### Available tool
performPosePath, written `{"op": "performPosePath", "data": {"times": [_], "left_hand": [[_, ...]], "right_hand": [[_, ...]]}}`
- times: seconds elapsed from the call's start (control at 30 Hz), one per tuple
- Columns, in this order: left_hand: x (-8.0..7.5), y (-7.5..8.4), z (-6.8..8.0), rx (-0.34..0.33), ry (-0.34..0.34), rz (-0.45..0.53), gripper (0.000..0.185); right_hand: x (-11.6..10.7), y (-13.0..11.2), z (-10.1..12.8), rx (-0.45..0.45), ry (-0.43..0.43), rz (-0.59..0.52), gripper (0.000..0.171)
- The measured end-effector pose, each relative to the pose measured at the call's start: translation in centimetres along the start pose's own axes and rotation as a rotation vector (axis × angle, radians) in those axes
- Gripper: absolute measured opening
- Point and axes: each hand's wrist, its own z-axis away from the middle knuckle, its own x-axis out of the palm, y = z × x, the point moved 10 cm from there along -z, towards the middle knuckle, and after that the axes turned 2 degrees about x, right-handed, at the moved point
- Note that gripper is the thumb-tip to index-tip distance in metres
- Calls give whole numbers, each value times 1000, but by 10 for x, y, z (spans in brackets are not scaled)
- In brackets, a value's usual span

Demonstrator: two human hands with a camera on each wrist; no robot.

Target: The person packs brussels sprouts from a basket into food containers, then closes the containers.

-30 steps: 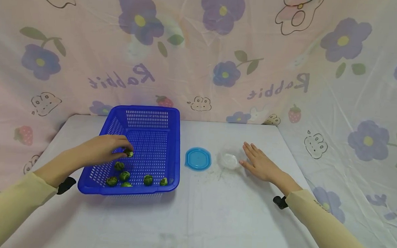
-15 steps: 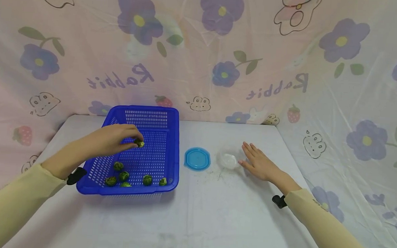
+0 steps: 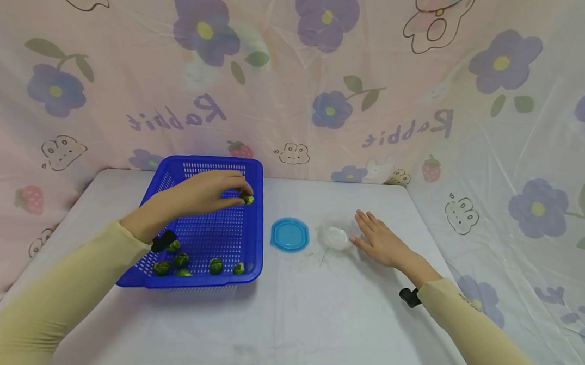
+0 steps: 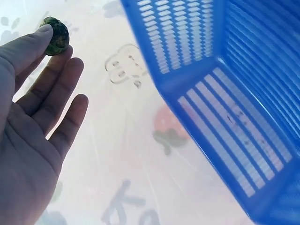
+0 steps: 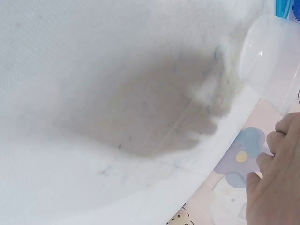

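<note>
Left hand (image 3: pixel 201 195) raised over basket (image 3: pixel 170 278), far right corner; thumb and forefinger pinched on one sprout (image 3: pixel 246 199), remaining fingers loosely extended. Sprout round, no long axis to note. Clear cup (image 3: pixel 336 237) to the right of the sprout and nearer the body, beyond basket wall and blue lid (image 3: pixel 290 234). Right hand (image 3: pixel 380 242) flat on table (image 3: pixel 316 314), fingers straight, fingertips touching cup; nearer the cup by far. Five or so sprouts along basket's near edge.
</note>
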Motion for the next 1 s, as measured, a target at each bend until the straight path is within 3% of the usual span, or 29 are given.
{"op": "performPosePath", "data": {"times": [0.37, 0.8, 1.0], "left_hand": [[14, 22, -62, 89, -21, 68, 20], [22, 61, -131, 173, -52, 153, 23], [38, 72, -162, 194, -64, 226, 21]], "right_hand": [[0, -2, 0, -3, -5, 4, 79], [-4, -2, 1, 0, -8, 0, 78], [0, 1, -2, 7, -14, -14, 80]]}}
